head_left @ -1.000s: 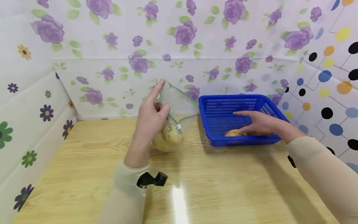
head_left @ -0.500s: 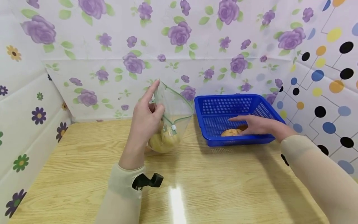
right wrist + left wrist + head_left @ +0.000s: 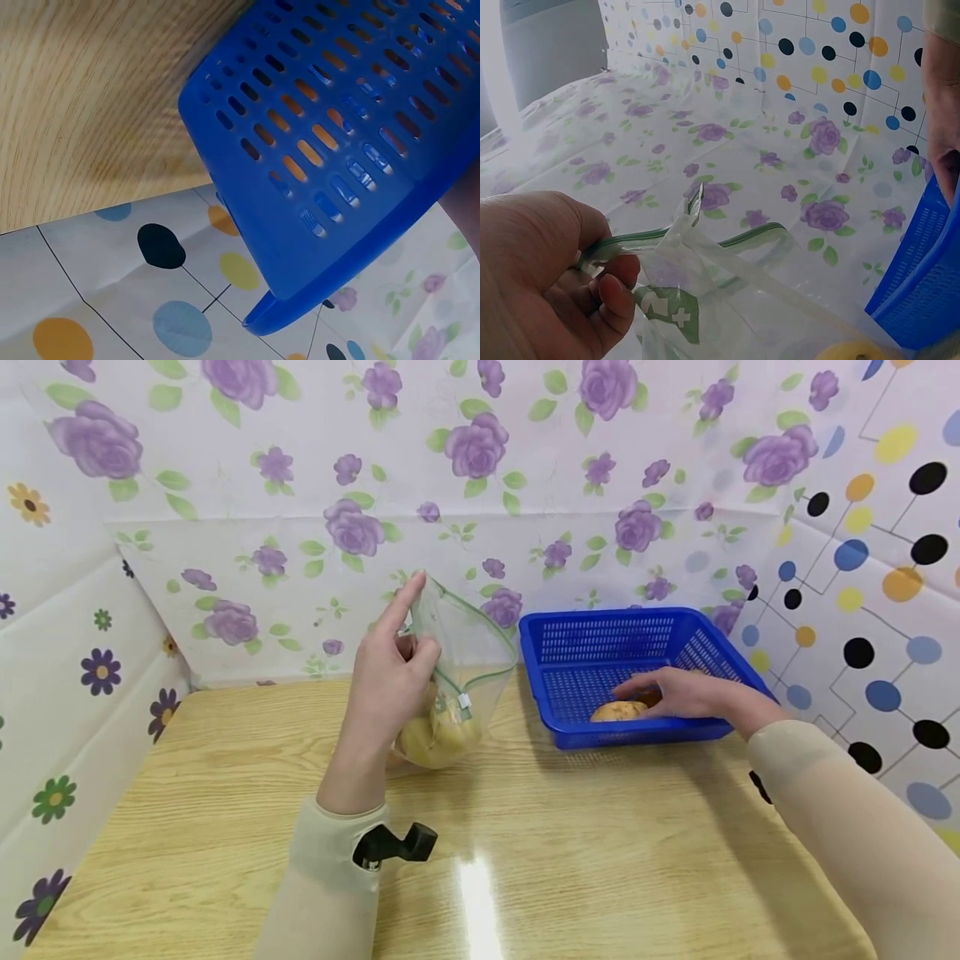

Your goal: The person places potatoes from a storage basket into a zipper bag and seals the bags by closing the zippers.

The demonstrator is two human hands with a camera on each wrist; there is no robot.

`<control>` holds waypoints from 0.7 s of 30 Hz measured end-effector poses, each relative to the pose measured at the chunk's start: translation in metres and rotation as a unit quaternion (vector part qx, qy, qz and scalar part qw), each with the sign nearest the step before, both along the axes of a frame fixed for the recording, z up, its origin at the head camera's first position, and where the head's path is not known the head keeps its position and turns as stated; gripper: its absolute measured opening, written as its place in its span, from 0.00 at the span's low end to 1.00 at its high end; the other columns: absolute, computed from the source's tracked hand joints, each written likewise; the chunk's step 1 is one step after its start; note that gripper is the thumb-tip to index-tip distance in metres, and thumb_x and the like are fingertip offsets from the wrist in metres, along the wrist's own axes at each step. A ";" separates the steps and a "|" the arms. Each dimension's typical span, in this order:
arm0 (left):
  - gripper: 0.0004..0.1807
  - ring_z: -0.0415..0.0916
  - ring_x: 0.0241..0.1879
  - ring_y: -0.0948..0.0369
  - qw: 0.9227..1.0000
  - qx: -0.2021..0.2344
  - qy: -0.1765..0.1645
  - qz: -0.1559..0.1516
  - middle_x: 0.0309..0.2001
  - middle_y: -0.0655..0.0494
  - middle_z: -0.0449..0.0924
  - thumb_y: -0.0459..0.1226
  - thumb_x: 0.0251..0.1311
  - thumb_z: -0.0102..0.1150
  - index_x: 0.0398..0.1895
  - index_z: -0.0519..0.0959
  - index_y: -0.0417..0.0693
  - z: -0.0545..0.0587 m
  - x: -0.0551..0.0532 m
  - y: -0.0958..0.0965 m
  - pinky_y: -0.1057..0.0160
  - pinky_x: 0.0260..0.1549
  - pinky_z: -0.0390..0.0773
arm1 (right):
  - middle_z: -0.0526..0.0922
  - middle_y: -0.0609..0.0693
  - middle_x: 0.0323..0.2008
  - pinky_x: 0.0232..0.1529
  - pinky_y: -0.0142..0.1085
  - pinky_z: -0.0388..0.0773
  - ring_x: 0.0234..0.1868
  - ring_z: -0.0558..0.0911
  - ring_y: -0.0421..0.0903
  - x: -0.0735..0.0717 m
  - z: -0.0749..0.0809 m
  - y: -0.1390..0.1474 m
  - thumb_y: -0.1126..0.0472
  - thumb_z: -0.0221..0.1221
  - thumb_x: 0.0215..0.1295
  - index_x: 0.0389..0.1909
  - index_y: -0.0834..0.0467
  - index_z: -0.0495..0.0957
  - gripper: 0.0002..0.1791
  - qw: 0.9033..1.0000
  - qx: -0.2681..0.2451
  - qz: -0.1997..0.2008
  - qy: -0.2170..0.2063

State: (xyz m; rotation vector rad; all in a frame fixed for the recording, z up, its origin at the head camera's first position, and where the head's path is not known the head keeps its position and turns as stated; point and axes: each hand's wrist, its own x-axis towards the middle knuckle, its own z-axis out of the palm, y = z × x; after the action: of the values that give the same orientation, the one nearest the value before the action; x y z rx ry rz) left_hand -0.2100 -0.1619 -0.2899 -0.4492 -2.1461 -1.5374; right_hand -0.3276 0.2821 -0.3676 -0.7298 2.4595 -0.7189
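Observation:
In the head view my left hand (image 3: pixel 392 672) grips the rim of a clear zip bag (image 3: pixel 472 652) with a green seal line. Its index finger points up along the bag's edge. Several rounded yellowish potatoes (image 3: pixel 438 739) fill the bottom of the bag. On the right, my right hand (image 3: pixel 686 692) reaches into the blue basket (image 3: pixel 558 737). Fingers and thumb curl round a tan, brown-specked potato (image 3: pixel 617 712). Another brownish item (image 3: pixel 649 697) is partly hidden under the hand. The right wrist view shows mainly the basket's slotted wall (image 3: pixel 300 150), with orange-brown patches through its slots.
The wooden table (image 3: pixel 570 860) lies under bag and basket. A flowered cloth (image 3: pixel 300 568) stands behind it, and a dotted cloth (image 3: pixel 862 610) rises close to the basket's right side. A black wrist camera (image 3: pixel 397 843) sits on the left sleeve.
The right hand's fingers have bent down from a straighter pose onto the potato in the basket. My left hand keeps holding the bag; the whole view has shifted slightly.

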 end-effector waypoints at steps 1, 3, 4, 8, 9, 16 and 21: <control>0.44 0.54 0.18 0.65 1.000 0.000 0.001 -0.001 0.74 0.51 0.73 0.25 0.69 0.51 0.87 0.67 0.66 0.000 0.000 0.000 0.68 0.15 0.59 | 0.76 0.63 0.75 0.72 0.63 0.73 0.75 0.74 0.67 0.000 0.000 0.000 0.61 0.66 0.79 0.79 0.61 0.74 0.31 1.000 -0.002 0.001 0.001; 0.44 0.55 0.18 0.65 1.000 0.000 0.001 -0.003 0.78 0.53 0.70 0.25 0.69 0.51 0.87 0.67 0.65 0.000 0.000 0.000 0.68 0.15 0.59 | 0.78 0.63 0.74 0.70 0.62 0.76 0.73 0.77 0.66 0.000 -0.001 0.001 0.60 0.66 0.79 0.77 0.60 0.77 0.29 1.000 0.000 0.000 0.007; 0.44 0.55 0.18 0.65 1.000 0.000 0.002 -0.003 0.78 0.53 0.70 0.25 0.69 0.51 0.87 0.67 0.65 0.000 0.000 0.000 0.69 0.15 0.59 | 0.79 0.63 0.73 0.69 0.62 0.77 0.72 0.78 0.66 0.000 -0.002 0.001 0.60 0.66 0.79 0.76 0.59 0.78 0.28 1.000 0.002 -0.001 0.010; 0.44 0.55 0.18 0.65 1.000 0.000 0.001 -0.004 0.79 0.56 0.69 0.24 0.68 0.51 0.87 0.67 0.64 -0.001 0.000 0.000 0.69 0.15 0.60 | 0.81 0.60 0.70 0.66 0.60 0.79 0.69 0.81 0.62 0.001 -0.002 0.002 0.57 0.67 0.79 0.75 0.55 0.81 0.26 1.000 0.007 -0.010 0.018; 0.44 0.55 0.18 0.65 1.000 0.000 0.001 -0.004 0.80 0.57 0.69 0.24 0.68 0.51 0.87 0.67 0.64 -0.001 0.000 0.000 0.69 0.15 0.60 | 0.82 0.59 0.70 0.67 0.59 0.79 0.68 0.81 0.62 0.001 -0.002 0.002 0.56 0.68 0.79 0.74 0.55 0.81 0.26 1.000 0.007 -0.014 0.018; 0.45 0.55 0.18 0.65 1.000 0.002 -0.001 -0.006 0.80 0.58 0.69 0.25 0.68 0.51 0.87 0.67 0.65 0.000 0.000 0.000 0.69 0.16 0.60 | 0.80 0.59 0.72 0.66 0.58 0.77 0.70 0.79 0.58 0.004 0.003 0.000 0.41 0.73 0.71 0.73 0.47 0.83 0.33 0.996 0.011 -0.055 0.062; 0.45 0.55 0.19 0.64 1.000 0.002 -0.005 -0.005 0.82 0.63 0.67 0.25 0.69 0.51 0.86 0.66 0.69 0.000 0.000 0.000 0.68 0.16 0.60 | 0.81 0.57 0.70 0.67 0.60 0.76 0.68 0.79 0.58 0.006 0.012 -0.004 0.38 0.73 0.69 0.73 0.46 0.82 0.35 0.992 -0.022 -0.089 0.084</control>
State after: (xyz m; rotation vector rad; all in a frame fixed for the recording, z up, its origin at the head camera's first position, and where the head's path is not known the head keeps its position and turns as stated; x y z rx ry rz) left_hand -0.2100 -0.1617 -0.2903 -0.4524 -2.1512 -1.5537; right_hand -0.3219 0.2783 -0.3559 -0.6129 2.6956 -0.8085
